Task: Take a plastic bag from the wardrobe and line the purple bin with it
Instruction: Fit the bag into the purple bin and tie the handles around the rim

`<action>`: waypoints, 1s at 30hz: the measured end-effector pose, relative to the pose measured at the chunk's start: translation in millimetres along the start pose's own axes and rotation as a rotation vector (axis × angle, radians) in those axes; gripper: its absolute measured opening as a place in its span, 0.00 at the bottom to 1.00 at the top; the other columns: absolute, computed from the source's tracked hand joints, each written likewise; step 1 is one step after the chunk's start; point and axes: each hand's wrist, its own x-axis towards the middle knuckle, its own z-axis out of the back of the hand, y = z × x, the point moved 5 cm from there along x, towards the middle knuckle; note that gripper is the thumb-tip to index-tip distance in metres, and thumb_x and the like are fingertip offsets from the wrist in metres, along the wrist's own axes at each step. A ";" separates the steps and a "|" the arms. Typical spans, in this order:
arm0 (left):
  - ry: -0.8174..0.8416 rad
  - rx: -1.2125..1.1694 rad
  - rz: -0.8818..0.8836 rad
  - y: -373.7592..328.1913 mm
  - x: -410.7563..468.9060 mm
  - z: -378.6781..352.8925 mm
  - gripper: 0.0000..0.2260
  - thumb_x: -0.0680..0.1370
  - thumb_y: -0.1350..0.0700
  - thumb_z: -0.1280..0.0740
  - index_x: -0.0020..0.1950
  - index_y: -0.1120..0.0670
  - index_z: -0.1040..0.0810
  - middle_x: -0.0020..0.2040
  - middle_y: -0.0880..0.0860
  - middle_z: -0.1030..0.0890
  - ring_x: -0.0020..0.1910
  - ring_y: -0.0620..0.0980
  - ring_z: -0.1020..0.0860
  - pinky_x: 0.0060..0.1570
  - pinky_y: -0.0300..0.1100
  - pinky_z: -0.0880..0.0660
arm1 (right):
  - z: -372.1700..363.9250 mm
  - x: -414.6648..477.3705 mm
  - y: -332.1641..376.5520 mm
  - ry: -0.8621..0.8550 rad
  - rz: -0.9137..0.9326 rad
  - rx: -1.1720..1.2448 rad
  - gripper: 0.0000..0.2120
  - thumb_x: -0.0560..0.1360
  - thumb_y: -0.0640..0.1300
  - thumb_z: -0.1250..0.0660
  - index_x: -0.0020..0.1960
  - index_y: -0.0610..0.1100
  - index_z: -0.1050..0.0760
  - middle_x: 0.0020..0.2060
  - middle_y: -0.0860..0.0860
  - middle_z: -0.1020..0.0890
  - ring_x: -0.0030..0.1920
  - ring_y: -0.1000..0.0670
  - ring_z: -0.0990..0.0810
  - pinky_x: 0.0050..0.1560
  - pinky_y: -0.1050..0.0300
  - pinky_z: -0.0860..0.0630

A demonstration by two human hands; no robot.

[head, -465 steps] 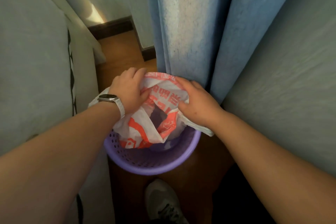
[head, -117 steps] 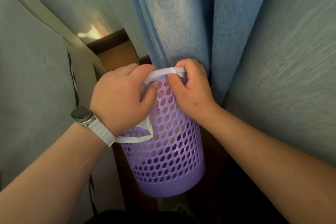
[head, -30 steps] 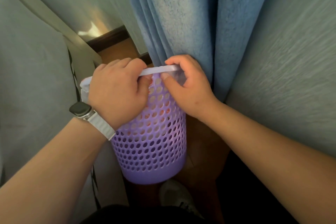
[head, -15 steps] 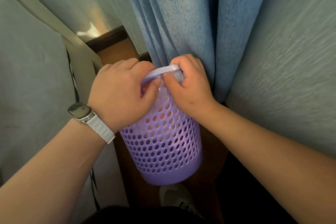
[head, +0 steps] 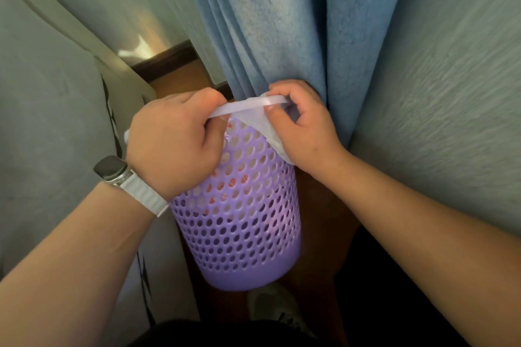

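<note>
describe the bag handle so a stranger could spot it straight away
Start at the blue curtain and drop to the perforated purple plastic bin below it. Across the bin's top, the white plastic bag handle is a flat strip stretched between left hand and right hand.

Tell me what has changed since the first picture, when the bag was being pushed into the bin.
The purple bin has been tipped up, so its perforated side faces the camera. The plastic bag now sits inside, its edge folded over the rim. Left hand and right hand now pinch a white handle strip taut between them. The blue curtain is unchanged.
</note>
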 end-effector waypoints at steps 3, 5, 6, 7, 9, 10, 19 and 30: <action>0.025 -0.009 -0.018 -0.7 -0.1 -2.0 0.11 0.77 0.50 0.42 0.47 0.55 0.23 0.35 0.49 0.25 0.32 0.52 0.26 0.32 0.42 0.33 | -0.6 -1.1 1.6 -0.003 -0.005 -0.060 0.08 0.75 0.50 0.39 0.47 0.48 0.26 0.43 0.54 0.24 0.45 0.51 0.24 0.47 0.49 0.25; 0.052 0.010 -0.045 -1.8 1.1 -3.7 0.14 0.78 0.46 0.42 0.48 0.54 0.22 0.36 0.50 0.24 0.32 0.50 0.28 0.33 0.43 0.32 | -1.6 -2.8 6.1 -0.004 0.040 -0.125 0.06 0.75 0.51 0.39 0.46 0.49 0.27 0.42 0.55 0.27 0.45 0.51 0.26 0.46 0.49 0.27; 0.055 0.012 -0.057 -3.1 1.6 -4.2 0.15 0.78 0.45 0.42 0.49 0.54 0.22 0.36 0.50 0.24 0.33 0.49 0.28 0.35 0.43 0.33 | -2.5 -4.1 8.6 -0.008 0.061 -0.154 0.07 0.76 0.51 0.39 0.46 0.47 0.26 0.42 0.55 0.27 0.45 0.51 0.26 0.47 0.50 0.28; 0.051 0.011 -0.067 -4.9 1.8 -4.3 0.15 0.78 0.45 0.42 0.49 0.54 0.21 0.37 0.50 0.24 0.34 0.48 0.29 0.36 0.43 0.33 | -3.7 -5.4 11.7 -0.012 0.083 -0.180 0.08 0.76 0.50 0.38 0.46 0.46 0.25 0.42 0.55 0.27 0.45 0.50 0.27 0.48 0.50 0.29; 0.039 0.017 -0.072 -7.9 1.4 -5.7 0.14 0.78 0.46 0.41 0.50 0.54 0.21 0.37 0.50 0.23 0.34 0.49 0.28 0.37 0.43 0.34 | -7.8 -8.4 19.4 -0.016 0.129 -0.236 0.09 0.75 0.50 0.37 0.45 0.45 0.25 0.42 0.55 0.28 0.46 0.50 0.27 0.48 0.52 0.31; 0.035 0.026 -0.069 -8.6 1.0 -7.0 0.14 0.79 0.47 0.41 0.50 0.54 0.21 0.37 0.51 0.22 0.34 0.50 0.27 0.36 0.43 0.33 | -10.2 -9.7 23.0 -0.018 0.149 -0.257 0.09 0.75 0.50 0.36 0.45 0.44 0.25 0.41 0.55 0.28 0.45 0.49 0.27 0.47 0.52 0.31; -0.006 0.057 -0.023 -2.2 -0.4 -0.9 0.11 0.77 0.52 0.41 0.44 0.55 0.22 0.32 0.48 0.28 0.29 0.52 0.28 0.30 0.38 0.41 | -2.4 -2.7 14.6 0.005 0.142 -0.132 0.16 0.72 0.50 0.35 0.54 0.40 0.22 0.50 0.49 0.22 0.54 0.47 0.23 0.58 0.48 0.27; 0.056 -0.009 -0.047 -4.4 0.8 -2.1 0.12 0.78 0.49 0.41 0.49 0.54 0.21 0.36 0.50 0.23 0.32 0.50 0.27 0.31 0.40 0.34 | -0.1 -1.5 11.2 -0.045 0.047 -0.149 0.07 0.73 0.52 0.36 0.45 0.49 0.29 0.44 0.54 0.27 0.48 0.49 0.26 0.50 0.51 0.28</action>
